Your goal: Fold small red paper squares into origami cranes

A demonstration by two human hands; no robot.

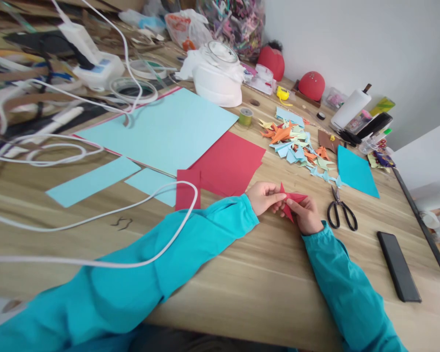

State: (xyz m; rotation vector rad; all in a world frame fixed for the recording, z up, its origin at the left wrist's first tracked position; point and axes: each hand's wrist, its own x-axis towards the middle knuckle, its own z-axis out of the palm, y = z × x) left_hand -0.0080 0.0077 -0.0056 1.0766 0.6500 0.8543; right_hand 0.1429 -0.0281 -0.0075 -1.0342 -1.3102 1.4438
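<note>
Between both hands, above the wooden table, is a red folded-paper figure point(294, 197) with several pointed ends. My left hand point(266, 198) pinches its left side with thumb and fingers. On the right side my right hand point(307, 213) is closed on it too, thumb on top. Part of the figure is hidden behind the fingers. Black-handled scissors point(341, 210) lie just right of my right hand. Beyond my hands is a pile of folded paper figures point(291, 144) in orange, pale blue and yellow-green. Red paper sheets point(229, 164) lie left of the pile.
A large light-blue sheet point(165, 127) and cut strips point(93, 181) cover the left. A white cable point(176, 244) loops across my left sleeve. At right are a black phone point(399, 266) and a turquoise sheet point(357, 171). A thread spool point(245, 117) stands near a white roll point(219, 78).
</note>
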